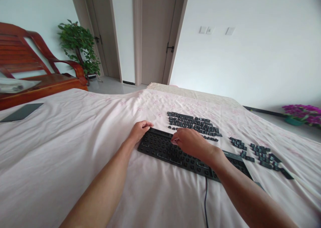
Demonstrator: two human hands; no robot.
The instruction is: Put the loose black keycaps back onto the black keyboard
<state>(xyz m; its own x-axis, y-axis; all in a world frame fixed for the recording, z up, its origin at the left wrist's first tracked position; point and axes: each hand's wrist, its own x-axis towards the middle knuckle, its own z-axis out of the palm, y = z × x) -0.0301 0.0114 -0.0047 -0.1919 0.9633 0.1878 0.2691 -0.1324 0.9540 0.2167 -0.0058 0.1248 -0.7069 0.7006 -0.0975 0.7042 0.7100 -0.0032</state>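
Observation:
A black keyboard [163, 147] with its keycaps off lies at a slant on the bedsheet, bare key posts and a few wire stabilizer bars showing. My left hand [140, 131] pinches its far left corner, fingers closed. Over the middle of the board, my right hand [189, 141] is bent, its fingers drawn together close to the key posts; what they hold, if anything, is hidden. Just beyond the board, loose black keycaps [193, 122] lie in rough rows. More keycaps [262, 154] are spread to the right. My right forearm covers part of the board's right side.
A pale flowered sheet [100, 161] covers the surface. The keyboard's cable [206, 201] runs toward me. A dark flat panel [21, 112] lies at far left. Beyond stand a wooden bench [22, 61], a green plant [77, 40] and purple flowers [303, 113].

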